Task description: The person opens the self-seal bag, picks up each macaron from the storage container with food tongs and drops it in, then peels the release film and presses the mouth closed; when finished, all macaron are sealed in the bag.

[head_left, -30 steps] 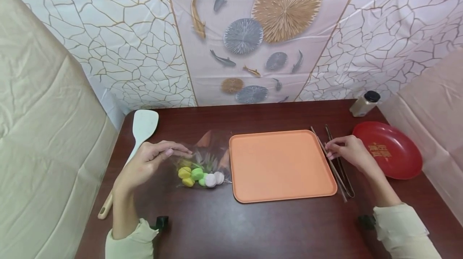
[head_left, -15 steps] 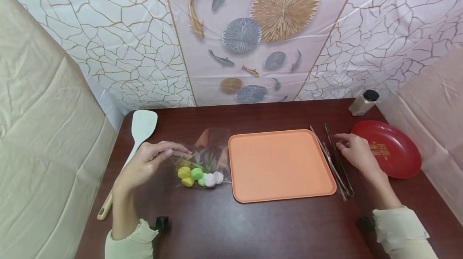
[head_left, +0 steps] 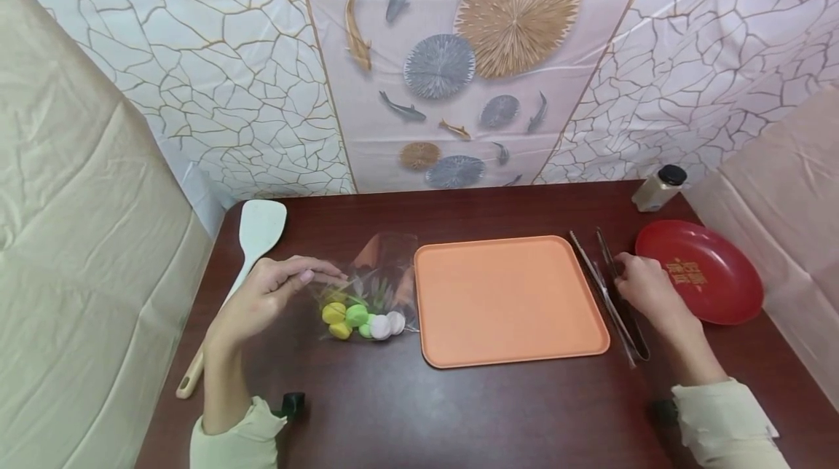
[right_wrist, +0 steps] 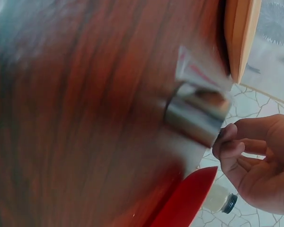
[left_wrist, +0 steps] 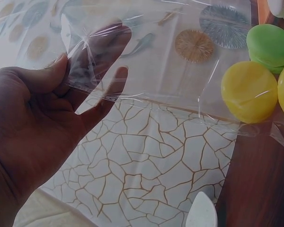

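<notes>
A clear plastic bag [head_left: 393, 254] with several yellow, green and white macarons [head_left: 357, 314] sits left of an orange tray [head_left: 511, 301]. My left hand [head_left: 275, 287] holds the bag's edge; in the left wrist view the thumb lies at the rim and some fingers [left_wrist: 116, 40] show through the film. Right of the tray lie metal tongs [head_left: 631, 323], with one arm pinched between the thumb and fingers of my right hand [head_left: 649, 290]. The right wrist view shows the tongs [right_wrist: 196, 116] blurred, their bent end toward the camera.
A white spatula [head_left: 261, 229] lies at the left, partly behind the left forearm. A red plate [head_left: 721, 272] sits just right of the right hand. Behind it a black-capped jar [head_left: 658, 188] leans near the cloth wall.
My right hand moved off the tongs to the right, then came back and took hold of their right arm. The tongs shifted slightly right. The left hand and bag stayed put.
</notes>
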Tool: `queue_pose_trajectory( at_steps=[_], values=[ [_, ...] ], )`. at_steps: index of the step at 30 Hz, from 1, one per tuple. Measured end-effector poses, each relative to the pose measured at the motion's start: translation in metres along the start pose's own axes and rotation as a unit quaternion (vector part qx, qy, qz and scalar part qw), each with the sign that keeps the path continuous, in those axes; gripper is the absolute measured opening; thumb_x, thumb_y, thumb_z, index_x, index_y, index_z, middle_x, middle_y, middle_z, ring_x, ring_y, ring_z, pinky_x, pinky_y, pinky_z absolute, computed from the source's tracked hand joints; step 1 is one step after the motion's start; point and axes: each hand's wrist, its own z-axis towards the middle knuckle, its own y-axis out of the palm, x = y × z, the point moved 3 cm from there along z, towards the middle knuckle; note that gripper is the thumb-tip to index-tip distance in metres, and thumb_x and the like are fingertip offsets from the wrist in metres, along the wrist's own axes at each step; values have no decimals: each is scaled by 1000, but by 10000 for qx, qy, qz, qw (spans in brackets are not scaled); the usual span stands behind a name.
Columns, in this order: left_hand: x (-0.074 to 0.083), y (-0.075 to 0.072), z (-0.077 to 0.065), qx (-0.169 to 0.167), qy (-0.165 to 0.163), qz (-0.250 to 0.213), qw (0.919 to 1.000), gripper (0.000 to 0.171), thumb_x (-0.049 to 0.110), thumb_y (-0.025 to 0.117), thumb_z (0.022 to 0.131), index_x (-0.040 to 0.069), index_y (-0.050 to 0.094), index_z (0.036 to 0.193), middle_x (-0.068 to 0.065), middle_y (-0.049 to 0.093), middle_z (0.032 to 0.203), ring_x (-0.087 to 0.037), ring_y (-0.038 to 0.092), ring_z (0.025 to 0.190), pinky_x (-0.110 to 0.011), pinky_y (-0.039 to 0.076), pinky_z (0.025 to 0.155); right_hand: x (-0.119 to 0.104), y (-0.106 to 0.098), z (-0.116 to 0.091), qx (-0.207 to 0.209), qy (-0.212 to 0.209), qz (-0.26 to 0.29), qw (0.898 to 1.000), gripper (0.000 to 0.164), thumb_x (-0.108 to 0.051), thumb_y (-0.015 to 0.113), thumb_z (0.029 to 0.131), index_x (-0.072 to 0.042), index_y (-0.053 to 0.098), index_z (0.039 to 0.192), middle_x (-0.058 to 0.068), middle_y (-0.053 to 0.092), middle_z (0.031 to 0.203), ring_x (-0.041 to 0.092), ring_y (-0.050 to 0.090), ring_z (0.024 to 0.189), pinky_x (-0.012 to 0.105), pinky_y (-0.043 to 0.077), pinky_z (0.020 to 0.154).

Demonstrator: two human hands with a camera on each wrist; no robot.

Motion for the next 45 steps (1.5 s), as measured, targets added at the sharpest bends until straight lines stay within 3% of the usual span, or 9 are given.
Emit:
queue_pose_trajectory(
  at_steps=[4, 7, 9, 14, 17, 21, 26, 35, 45],
  values=[
    [0, 0, 0, -25, -36, -67, 10000, 31, -15, 51, 108, -4, 74, 126, -17, 83, 112, -5, 78, 108, -23, 63, 87, -17, -12, -3, 477, -132, -138, 9987, 28, -5, 74, 86, 9, 70, 110, 20, 70, 77, 41, 65, 67, 57, 52, 59],
    [1, 0, 0, -58, -103, -105, 9999, 31, -14, 50, 109, -4, 74, 126, -17, 83, 113, -6, 78, 107, -25, 63, 87, -85, -45, -9, 577, -233, 351, 9974, 25, -10, 74, 96, 8, 73, 113, 27, 75, 90, 43, 70, 74, 56, 56, 64],
    [1, -1, 0, -72, -172, -112, 9998, 31, -13, 50, 109, -4, 74, 127, -16, 83, 113, -7, 79, 107, -26, 64, 86, -148, -68, -13, 623, -514, 983, 9919, 25, -11, 76, 100, 6, 75, 118, 24, 77, 94, 34, 72, 74, 43, 59, 65],
    [1, -1, -2, -54, -273, -30, 9996, 31, -11, 51, 110, -2, 75, 127, -13, 84, 114, -10, 80, 106, -28, 64, 86, -288, -86, -19, 497, -1688, 2515, 9517, 24, -1, 77, 100, 0, 78, 124, 8, 80, 100, 7, 72, 81, 18, 56, 70],
    [1, -1, -2, -41, -302, 60, 9995, 30, -9, 52, 111, 1, 75, 126, -10, 84, 114, -13, 81, 105, -27, 63, 88, -342, -78, -15, 223, -2006, 3090, 9294, 26, -6, 77, 102, -6, 78, 128, 4, 80, 116, 6, 70, 94, 22, 57, 83],
    [0, -2, -3, -46, -384, 136, 9992, 29, -5, 53, 112, 4, 77, 126, -6, 84, 114, -15, 81, 106, -25, 62, 92, -390, -67, -6, -104, -2121, 3601, 9084, 33, -14, 81, 101, -12, 77, 134, 0, 79, 125, 14, 65, 98, 29, 54, 86],
    [0, -2, -3, -26, -458, 148, 9988, 28, -3, 54, 113, 5, 77, 124, -4, 85, 114, -12, 79, 110, -20, 60, 96, -419, -52, 0, 77, -2288, 4147, 8807, 18, -11, 81, 100, -11, 83, 118, 0, 82, 107, 14, 65, 90, 27, 51, 79],
    [-1, -5, -3, 92, -331, 205, 9992, 30, -6, 55, 111, 7, 78, 126, -4, 84, 115, -8, 78, 113, -23, 61, 96, -417, -33, -7, 1293, -2268, 4717, 8422, 11, 7, 76, 98, -1, 83, 101, 9, 80, 87, 20, 74, 80, 21, 59, 78],
    [-3, -8, -4, 114, -289, -127, 9994, 33, -10, 57, 108, 4, 72, 134, -6, 84, 119, -12, 79, 116, -20, 58, 98, -415, -29, -6, 1803, -2699, 4470, 8336, 18, 15, 78, 91, 2, 84, 102, 10, 81, 84, 16, 74, 75, 19, 58, 75]
  ],
)
